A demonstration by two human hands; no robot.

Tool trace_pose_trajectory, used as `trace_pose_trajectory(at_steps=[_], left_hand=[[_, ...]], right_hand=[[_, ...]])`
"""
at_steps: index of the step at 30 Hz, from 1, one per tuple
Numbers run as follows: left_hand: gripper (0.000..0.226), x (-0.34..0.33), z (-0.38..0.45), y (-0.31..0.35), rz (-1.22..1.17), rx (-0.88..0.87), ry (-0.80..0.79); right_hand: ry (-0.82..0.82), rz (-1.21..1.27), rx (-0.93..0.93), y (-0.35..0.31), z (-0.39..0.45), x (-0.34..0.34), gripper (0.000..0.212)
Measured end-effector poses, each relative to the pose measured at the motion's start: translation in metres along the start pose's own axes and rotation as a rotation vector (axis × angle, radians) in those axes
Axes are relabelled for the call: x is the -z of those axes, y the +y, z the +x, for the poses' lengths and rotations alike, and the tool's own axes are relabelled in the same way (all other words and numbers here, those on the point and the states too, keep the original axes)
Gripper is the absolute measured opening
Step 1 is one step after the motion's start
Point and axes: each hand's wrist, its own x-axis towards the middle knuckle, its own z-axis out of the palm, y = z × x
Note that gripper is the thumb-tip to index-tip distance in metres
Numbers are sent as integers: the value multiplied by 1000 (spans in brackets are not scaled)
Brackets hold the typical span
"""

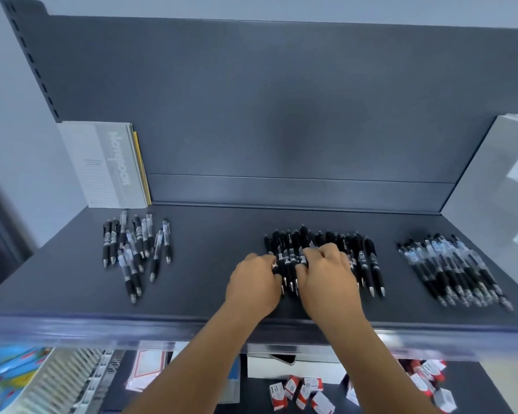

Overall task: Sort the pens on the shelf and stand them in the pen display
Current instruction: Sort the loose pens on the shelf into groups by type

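Mid-shelf, our left hand (253, 283) and right hand (326, 276) curl around the middle heap of black plastic pens (320, 258); we should square their tips before lifting.

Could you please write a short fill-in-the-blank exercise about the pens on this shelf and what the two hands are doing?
1. The pens lie on the dark shelf in ____ separate groups.
2. Both the left hand and the right hand hold pens of the ____ group.
3. The notebooks stand at the back, on the ____ side of the shelf.
4. The small red and white boxes lie on the shelf ____ the pens.

Missing words: three; middle; left; below
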Motion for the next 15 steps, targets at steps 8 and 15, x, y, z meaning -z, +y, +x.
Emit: trace_pose_trajectory(at_steps=[8, 15], left_hand=[[56, 38, -20, -48, 117, -16, 96], [59, 80, -35, -118, 160, 76, 118]], right_hand=[[-101, 37, 273, -55, -3, -11, 52], [-154, 57, 353, -125, -4, -38, 55]])
